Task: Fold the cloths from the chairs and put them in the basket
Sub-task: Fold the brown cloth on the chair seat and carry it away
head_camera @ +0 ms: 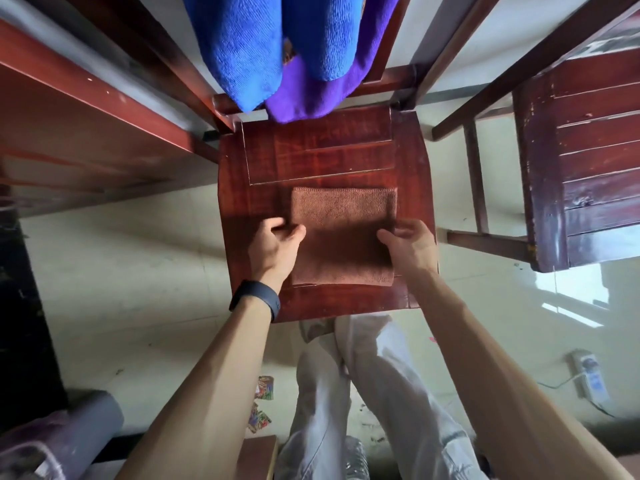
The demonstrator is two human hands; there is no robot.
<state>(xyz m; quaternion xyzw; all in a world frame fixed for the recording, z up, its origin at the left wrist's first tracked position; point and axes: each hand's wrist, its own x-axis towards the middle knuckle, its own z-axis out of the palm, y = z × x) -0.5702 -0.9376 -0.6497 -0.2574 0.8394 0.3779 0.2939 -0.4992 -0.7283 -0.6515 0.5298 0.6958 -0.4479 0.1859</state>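
A brown cloth [343, 220] lies folded into a rectangle on the seat of a red-brown wooden chair [311, 157]. My left hand [275, 247] pinches the cloth's left edge between thumb and fingers. At the cloth's right edge, my right hand [410, 249] has its curled fingers on the fabric. A blue cloth [242, 46] and a purple cloth [311, 95] hang over the chair's backrest, above the seat. No basket is in view.
A second dark wooden chair [581, 174] stands to the right. A red-brown table edge [86, 109] runs along the left. On the pale floor lie a power strip [590, 379], small colourful wrappers [263, 400] and a grey roll [86, 424] at lower left.
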